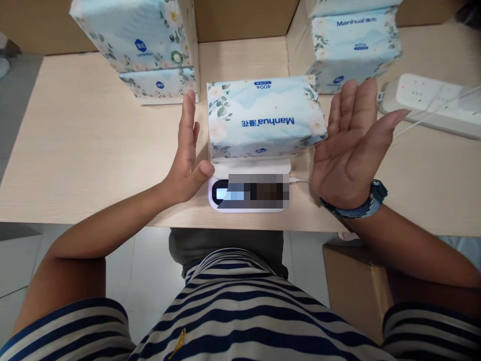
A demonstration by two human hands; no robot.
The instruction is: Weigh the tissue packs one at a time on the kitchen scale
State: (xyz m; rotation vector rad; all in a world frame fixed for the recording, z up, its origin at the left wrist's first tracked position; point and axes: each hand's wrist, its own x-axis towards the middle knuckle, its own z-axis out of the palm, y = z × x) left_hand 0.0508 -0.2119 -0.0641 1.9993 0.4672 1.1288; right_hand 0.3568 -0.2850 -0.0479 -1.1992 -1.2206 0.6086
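Observation:
A light blue tissue pack (263, 118) with flower print lies on a small white scale (250, 193) at the table's near edge. My left hand (187, 153) stands flat and open just left of the pack, its thumb by the scale's corner, not touching the pack. My right hand (351, 143) is open with the palm facing up and inward, right beside the pack's right end. Whether its fingers touch the pack I cannot tell. A blue watch sits on that wrist.
Two stacked tissue packs (145, 45) stand at the back left, more tissue packs (353, 47) at the back right. A white power strip (432, 103) with cables lies to the right. Cardboard walls line the back. A cardboard box (356, 286) stands on the floor below.

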